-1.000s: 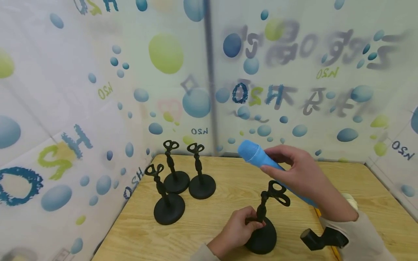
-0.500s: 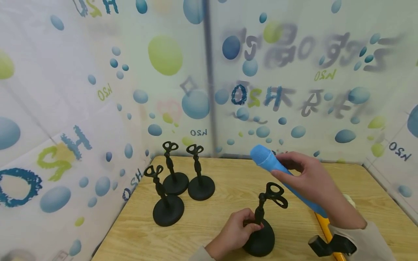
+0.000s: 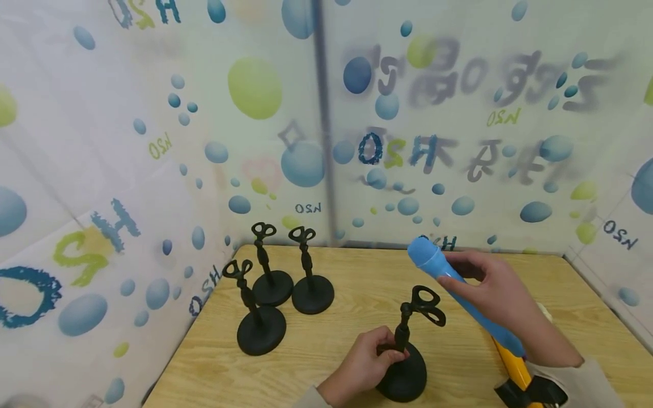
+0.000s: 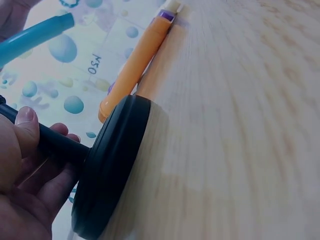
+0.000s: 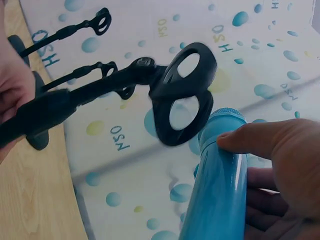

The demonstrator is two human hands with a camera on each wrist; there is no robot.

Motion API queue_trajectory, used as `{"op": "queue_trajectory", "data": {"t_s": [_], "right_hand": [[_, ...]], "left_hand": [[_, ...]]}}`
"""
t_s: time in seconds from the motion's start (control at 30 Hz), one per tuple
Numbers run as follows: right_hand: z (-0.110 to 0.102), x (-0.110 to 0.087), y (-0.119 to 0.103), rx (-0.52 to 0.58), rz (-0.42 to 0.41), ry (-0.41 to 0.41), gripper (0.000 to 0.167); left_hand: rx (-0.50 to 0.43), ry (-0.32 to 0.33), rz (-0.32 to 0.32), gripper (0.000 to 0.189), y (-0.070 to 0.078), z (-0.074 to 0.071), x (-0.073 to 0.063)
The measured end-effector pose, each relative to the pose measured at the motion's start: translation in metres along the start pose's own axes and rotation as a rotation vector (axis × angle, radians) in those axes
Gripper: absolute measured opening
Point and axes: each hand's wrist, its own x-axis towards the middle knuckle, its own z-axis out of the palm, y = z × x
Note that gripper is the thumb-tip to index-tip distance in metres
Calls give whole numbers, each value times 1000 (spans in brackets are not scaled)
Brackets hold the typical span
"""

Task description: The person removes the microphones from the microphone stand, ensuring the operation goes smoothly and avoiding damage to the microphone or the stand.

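Observation:
My left hand (image 3: 364, 360) grips the lower stem of a black microphone stand (image 3: 408, 377), whose round base sits on the table. The stand's two-ring clip (image 5: 185, 95) tilts to the right at its top. In my right hand (image 3: 497, 300) a blue microphone (image 3: 474, 309) is held aslant, head up to the left, thumb and fingers around its body near the head. It hangs in the air just right of the clip. The left wrist view shows the stem between thumb and fingers, and the tail end of the blue microphone (image 4: 37, 37) above.
Three more black stands (image 3: 261, 331) are grouped at the table's left back. An orange microphone (image 4: 137, 65) with a pale head lies on the wooden table (image 3: 316, 357) at the right, partly behind the right forearm. Patterned curtains enclose the table's back and sides.
My right hand has moved right and down a little with the blue microphone, away from over the clip. My left hand keeps its grip on the stand.

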Motion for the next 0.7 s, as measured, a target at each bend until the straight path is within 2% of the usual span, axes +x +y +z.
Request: {"op": "queue_trajectory", "data": {"t_s": [0.33, 0.7], "right_hand": [[1, -11, 27, -31, 89, -18, 53], [-2, -21, 50, -45, 160, -28, 59]], "left_hand": [[19, -1, -8, 4, 3, -2, -1], [37, 0, 15, 5, 2, -2, -3]]}}
